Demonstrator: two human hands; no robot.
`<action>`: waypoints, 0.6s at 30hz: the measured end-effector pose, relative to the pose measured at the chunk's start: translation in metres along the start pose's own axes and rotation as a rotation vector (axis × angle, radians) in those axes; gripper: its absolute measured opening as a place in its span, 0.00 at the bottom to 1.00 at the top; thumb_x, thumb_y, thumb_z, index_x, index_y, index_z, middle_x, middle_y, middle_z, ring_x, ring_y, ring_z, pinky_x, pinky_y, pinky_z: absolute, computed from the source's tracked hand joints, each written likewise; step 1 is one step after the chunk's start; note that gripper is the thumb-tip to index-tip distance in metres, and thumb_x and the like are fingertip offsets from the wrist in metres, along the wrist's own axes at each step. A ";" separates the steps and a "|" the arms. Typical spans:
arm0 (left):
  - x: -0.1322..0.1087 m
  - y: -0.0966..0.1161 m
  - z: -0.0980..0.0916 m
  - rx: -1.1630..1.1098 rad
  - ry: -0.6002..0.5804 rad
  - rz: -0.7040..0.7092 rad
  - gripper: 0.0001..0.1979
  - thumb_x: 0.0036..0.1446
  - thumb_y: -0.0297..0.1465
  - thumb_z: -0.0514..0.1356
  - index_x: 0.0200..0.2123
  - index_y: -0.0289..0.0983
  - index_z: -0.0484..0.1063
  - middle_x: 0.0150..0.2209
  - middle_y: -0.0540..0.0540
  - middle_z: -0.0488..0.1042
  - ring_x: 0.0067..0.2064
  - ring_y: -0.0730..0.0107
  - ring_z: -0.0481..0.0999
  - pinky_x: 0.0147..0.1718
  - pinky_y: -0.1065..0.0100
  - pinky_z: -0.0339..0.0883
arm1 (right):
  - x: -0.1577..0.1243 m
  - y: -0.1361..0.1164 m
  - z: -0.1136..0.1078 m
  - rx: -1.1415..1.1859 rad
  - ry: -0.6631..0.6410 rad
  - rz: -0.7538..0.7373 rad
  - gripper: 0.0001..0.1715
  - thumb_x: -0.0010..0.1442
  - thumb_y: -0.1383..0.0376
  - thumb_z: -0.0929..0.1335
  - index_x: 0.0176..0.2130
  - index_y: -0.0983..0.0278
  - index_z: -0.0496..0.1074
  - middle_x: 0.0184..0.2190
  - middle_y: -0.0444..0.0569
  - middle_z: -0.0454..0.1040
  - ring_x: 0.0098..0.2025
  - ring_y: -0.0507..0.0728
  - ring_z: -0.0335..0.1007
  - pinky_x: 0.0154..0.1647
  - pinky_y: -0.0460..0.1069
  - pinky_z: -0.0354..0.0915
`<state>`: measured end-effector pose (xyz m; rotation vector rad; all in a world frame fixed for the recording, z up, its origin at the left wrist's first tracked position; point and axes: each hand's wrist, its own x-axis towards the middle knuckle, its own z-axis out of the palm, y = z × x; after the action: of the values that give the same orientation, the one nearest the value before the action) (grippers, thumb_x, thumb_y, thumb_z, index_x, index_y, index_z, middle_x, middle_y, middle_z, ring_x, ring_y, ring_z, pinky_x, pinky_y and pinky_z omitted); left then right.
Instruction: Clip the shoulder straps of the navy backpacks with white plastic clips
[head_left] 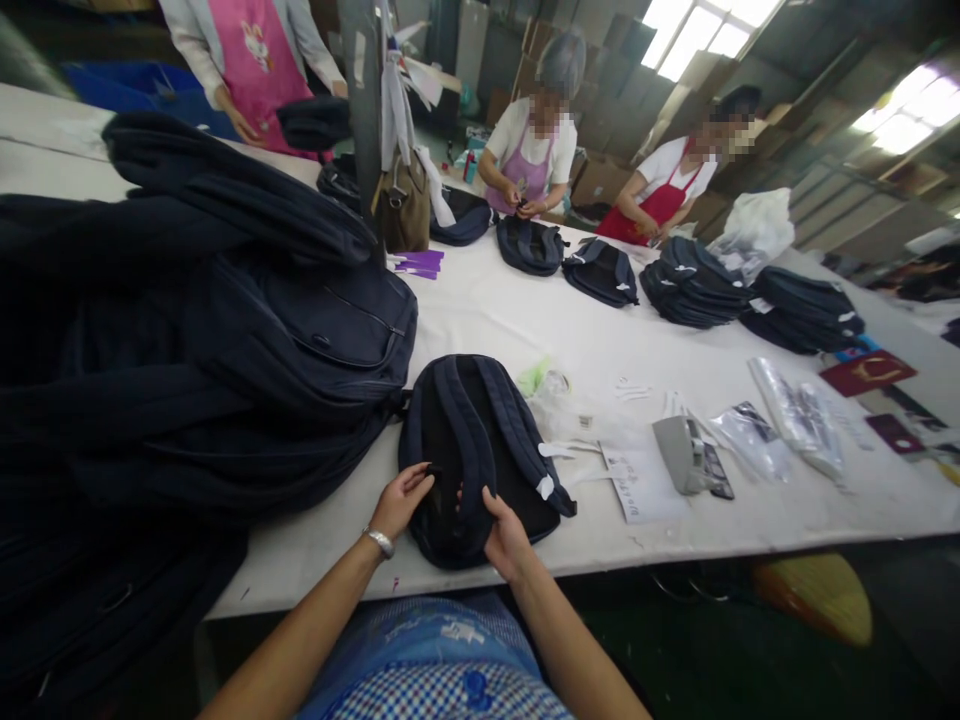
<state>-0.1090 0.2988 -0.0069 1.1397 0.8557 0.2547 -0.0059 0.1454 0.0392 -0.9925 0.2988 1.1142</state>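
Observation:
A dark navy backpack lies straps-up on the white table, right in front of me. My left hand, with a metal bracelet on the wrist, pinches a small black buckle or strap end at the pack's lower left. My right hand grips the pack's bottom edge beside a shoulder strap, fingers curled round the fabric. A white tag hangs from the right strap.
A tall heap of navy backpacks fills the table's left. Paper slips, plastic bags and a grey box lie to the right. Three other people stand at the far side by more backpack stacks. A post holds a hanging bag.

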 end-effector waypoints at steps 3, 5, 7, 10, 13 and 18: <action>-0.009 0.008 -0.005 0.040 -0.044 0.034 0.27 0.48 0.41 0.63 0.50 0.36 0.69 0.48 0.38 0.74 0.54 0.58 0.70 0.55 0.58 0.60 | 0.000 -0.002 0.000 0.099 -0.035 0.055 0.15 0.58 0.62 0.67 0.44 0.68 0.72 0.40 0.53 0.78 0.45 0.59 0.73 0.47 0.56 0.69; -0.018 0.013 -0.011 0.061 -0.051 0.055 0.24 0.49 0.40 0.62 0.49 0.36 0.70 0.49 0.40 0.74 0.55 0.57 0.69 0.56 0.58 0.59 | 0.000 -0.004 0.000 0.157 -0.061 0.065 0.15 0.60 0.63 0.66 0.45 0.68 0.72 0.43 0.52 0.77 0.46 0.58 0.73 0.49 0.56 0.68; -0.027 0.017 -0.020 0.078 -0.050 0.065 0.21 0.50 0.38 0.60 0.48 0.37 0.71 0.49 0.41 0.73 0.54 0.57 0.69 0.55 0.58 0.58 | 0.001 -0.007 0.000 0.216 -0.066 0.059 0.16 0.61 0.63 0.64 0.46 0.68 0.71 0.44 0.52 0.77 0.48 0.56 0.72 0.52 0.54 0.67; -0.041 0.018 -0.033 0.120 -0.060 0.054 0.20 0.50 0.34 0.59 0.48 0.38 0.71 0.47 0.43 0.74 0.51 0.58 0.70 0.52 0.60 0.61 | 0.002 -0.014 0.001 0.288 -0.082 0.051 0.17 0.62 0.63 0.63 0.48 0.69 0.70 0.45 0.51 0.76 0.50 0.53 0.70 0.55 0.50 0.65; -0.053 0.014 -0.040 0.184 -0.112 0.035 0.20 0.48 0.31 0.58 0.47 0.37 0.72 0.43 0.44 0.75 0.46 0.60 0.72 0.46 0.64 0.65 | 0.002 -0.022 0.002 0.330 -0.127 0.044 0.18 0.63 0.63 0.62 0.50 0.68 0.69 0.47 0.49 0.75 0.52 0.52 0.68 0.57 0.49 0.64; -0.067 0.012 -0.033 0.388 -0.352 0.006 0.17 0.48 0.31 0.58 0.43 0.38 0.75 0.40 0.45 0.77 0.42 0.62 0.75 0.45 0.65 0.67 | -0.004 -0.032 0.009 0.277 -0.166 0.014 0.18 0.64 0.63 0.60 0.50 0.67 0.69 0.50 0.48 0.73 0.54 0.52 0.66 0.57 0.49 0.63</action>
<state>-0.1748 0.2878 0.0300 1.4943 0.6000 -0.1136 0.0171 0.1469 0.0630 -0.6502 0.3156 1.1261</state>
